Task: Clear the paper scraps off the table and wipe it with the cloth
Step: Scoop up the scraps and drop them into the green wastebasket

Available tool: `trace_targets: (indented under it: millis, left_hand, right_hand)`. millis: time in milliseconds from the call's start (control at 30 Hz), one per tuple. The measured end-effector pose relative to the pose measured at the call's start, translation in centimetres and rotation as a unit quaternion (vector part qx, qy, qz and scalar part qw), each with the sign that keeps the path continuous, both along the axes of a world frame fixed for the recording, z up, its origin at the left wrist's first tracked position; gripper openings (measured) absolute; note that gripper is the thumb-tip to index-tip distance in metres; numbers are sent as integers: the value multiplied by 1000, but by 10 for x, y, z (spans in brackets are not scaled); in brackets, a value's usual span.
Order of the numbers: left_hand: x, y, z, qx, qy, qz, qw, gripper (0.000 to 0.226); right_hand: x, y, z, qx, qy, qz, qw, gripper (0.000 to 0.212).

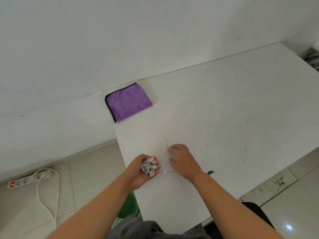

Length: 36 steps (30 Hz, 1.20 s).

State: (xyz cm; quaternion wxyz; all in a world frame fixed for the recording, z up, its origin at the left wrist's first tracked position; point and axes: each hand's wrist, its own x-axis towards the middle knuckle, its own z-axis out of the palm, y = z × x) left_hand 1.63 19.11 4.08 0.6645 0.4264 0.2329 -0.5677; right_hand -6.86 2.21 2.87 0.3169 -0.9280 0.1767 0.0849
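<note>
You are cupping a wad of crumpled paper scraps (149, 166) in your left hand (142, 171), palm up, fingers curled around the wad, at the counter's (233, 107) left edge; your right hand (183, 161) is lying palm down on the counter just beside it, fingers spread and relaxed, grasping nothing; a small white scrap (167, 171) is lying on the surface between the two hands, close to your right thumb, and whether the thumb is touching it you cannot tell; the folded purple cloth (128, 102) with its dark border is lying flat at the counter's far left corner, by the wall, well apart from both hands; on the floor to the left, a white power strip (28, 179) is showing a lit red switch.
</note>
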Motion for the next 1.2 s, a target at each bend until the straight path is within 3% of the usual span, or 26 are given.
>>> trace_targets:
  millis: [233, 300, 433, 533, 700, 900, 1067, 1200]
  left_hand:
    - [4, -1, 5, -21, 0, 19, 1000, 26]
    - [8, 2, 7, -26, -6, 24, 999, 26]
    - [18, 13, 6, -10, -20, 38, 999, 26]
    - [18, 22, 3, -4, -21, 42, 999, 26]
    - [12, 33, 1, -9, -24, 45, 999, 27]
    - [3, 43, 5, -9, -28, 37, 999, 28]
    - [-2, 46, 3, -12, -20, 29, 999, 27]
    - [-5, 48, 0, -16, -19, 24, 999, 28]
  right_hand:
    - [-15, 13, -13, -114, 3, 133, 985, 25]
    - [-15, 15, -13, -111, -3, 122, 986, 26]
    - [-14, 18, -1, 7, -10, -11, 1000, 23]
    - [-23, 20, 5, 58, -7, -35, 998, 23]
    - [-34, 30, 0, 3, 25, 21, 999, 38]
    - [-34, 40, -4, -63, 29, 42, 997, 22]
    - [-17, 44, -1, -47, 22, 0, 999, 20]
    - [-1, 49, 5, -19, 10, 37, 999, 28]
